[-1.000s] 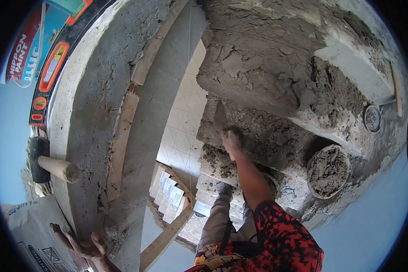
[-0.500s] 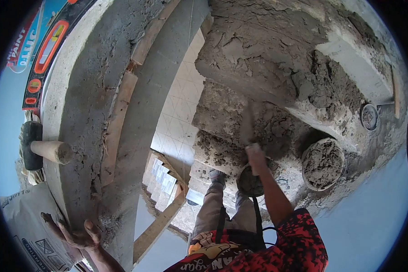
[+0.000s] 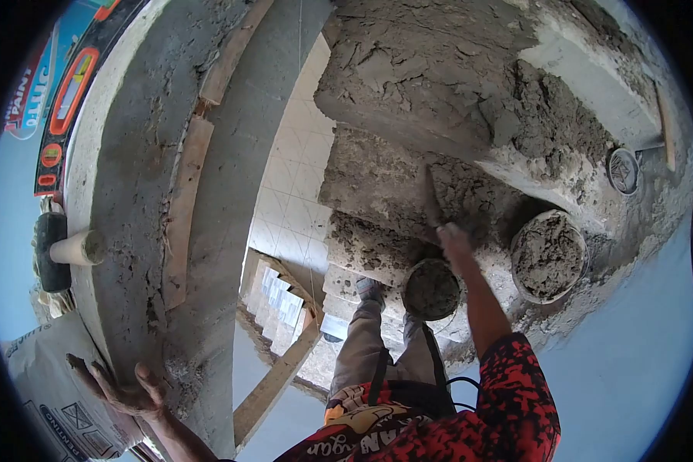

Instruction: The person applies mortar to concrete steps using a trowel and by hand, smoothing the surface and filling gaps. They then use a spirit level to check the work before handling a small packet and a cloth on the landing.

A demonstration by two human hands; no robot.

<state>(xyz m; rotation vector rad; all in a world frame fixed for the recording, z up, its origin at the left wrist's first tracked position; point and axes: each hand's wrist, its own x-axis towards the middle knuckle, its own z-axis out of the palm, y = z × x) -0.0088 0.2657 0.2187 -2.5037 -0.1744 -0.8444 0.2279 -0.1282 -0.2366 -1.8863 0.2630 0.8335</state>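
Observation:
My right hand [image 3: 456, 242] grips a trowel [image 3: 432, 199], its narrow blade pointing away from me over wet mortar [image 3: 470, 192] on a step. Just below that hand, near my feet, stands a small bucket [image 3: 431, 317] with mortar in it. At the lower left, my left hand [image 3: 133, 396] is open with fingers spread, beside the concrete wall [image 3: 135, 292] and overlapping a printed bag [image 3: 42, 369] in this view.
A larger bucket of mortar [image 3: 585, 266] sits to the right, with a small container [image 3: 623, 171] beyond it. On the left are a mallet [image 3: 52, 252] and a spirit level [image 3: 68, 92]. A wooden board [image 3: 273, 385] slopes below, beside the stairs.
My right hand and the trowel have shifted slightly right and farther from the small bucket, which shows more fully. The left hand stays spread by the wall. The whole view has shifted a little.

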